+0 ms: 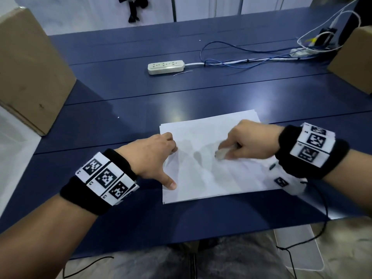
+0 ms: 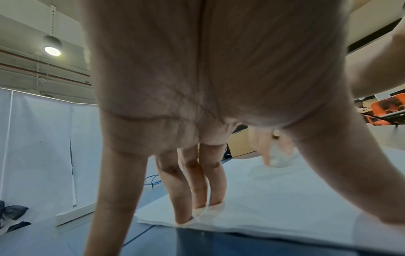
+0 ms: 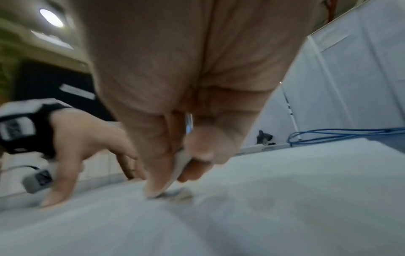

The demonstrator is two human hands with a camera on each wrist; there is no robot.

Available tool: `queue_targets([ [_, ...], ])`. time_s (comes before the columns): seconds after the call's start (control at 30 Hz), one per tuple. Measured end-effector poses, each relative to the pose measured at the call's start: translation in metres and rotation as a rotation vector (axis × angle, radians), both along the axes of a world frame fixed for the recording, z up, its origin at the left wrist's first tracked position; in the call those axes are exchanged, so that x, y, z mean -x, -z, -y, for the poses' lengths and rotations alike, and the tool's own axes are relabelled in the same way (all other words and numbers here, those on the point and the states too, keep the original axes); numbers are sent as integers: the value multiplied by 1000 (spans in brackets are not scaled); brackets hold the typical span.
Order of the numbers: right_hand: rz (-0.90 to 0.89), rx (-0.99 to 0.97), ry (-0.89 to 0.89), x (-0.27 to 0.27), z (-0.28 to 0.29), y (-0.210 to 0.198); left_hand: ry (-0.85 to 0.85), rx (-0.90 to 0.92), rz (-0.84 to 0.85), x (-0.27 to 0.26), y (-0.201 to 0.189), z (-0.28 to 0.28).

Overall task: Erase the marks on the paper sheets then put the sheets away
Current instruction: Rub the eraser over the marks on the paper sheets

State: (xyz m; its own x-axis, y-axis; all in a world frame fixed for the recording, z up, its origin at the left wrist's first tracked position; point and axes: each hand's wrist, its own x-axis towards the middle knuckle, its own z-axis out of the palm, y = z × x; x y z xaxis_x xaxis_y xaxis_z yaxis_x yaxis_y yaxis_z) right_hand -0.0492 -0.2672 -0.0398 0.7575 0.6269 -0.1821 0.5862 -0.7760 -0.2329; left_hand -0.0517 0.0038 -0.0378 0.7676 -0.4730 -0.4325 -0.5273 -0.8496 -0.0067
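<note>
A stack of white paper sheets (image 1: 211, 174) lies on the dark blue table (image 1: 141, 109) in front of me. My left hand (image 1: 159, 156) presses on the stack's left edge with straight fingers (image 2: 186, 199) and a spread thumb. My right hand (image 1: 241, 141) pinches a white eraser (image 1: 221, 153) and holds its tip against the top sheet near the middle. In the right wrist view the eraser (image 3: 179, 166) sits between thumb and fingers, touching the paper (image 3: 285, 199), and the picture is motion-blurred. No marks on the sheet can be made out.
A white power strip (image 1: 166, 67) with blue and white cables (image 1: 241, 57) lies at the back of the table. Cardboard boxes stand at the left (image 1: 30, 73) and the right (image 1: 354, 59). A black cord (image 1: 314, 234) hangs off the table's near right edge.
</note>
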Motion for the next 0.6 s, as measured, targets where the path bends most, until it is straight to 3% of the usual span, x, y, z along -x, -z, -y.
queue_targets([
  [0.13,81,69,-12,-3,6,1,-4,-4,1,0,-1,0],
  [0.27,-149,59,-177,25,-1,-3,-9,-5,-1,1,0,0],
  [0.47,77,96,19,-12,0,-2,-7,10,-3,2,-1,0],
  [0.6,-16,113,-145,15,1,-2,-14,10,-7,2,-1,-1],
])
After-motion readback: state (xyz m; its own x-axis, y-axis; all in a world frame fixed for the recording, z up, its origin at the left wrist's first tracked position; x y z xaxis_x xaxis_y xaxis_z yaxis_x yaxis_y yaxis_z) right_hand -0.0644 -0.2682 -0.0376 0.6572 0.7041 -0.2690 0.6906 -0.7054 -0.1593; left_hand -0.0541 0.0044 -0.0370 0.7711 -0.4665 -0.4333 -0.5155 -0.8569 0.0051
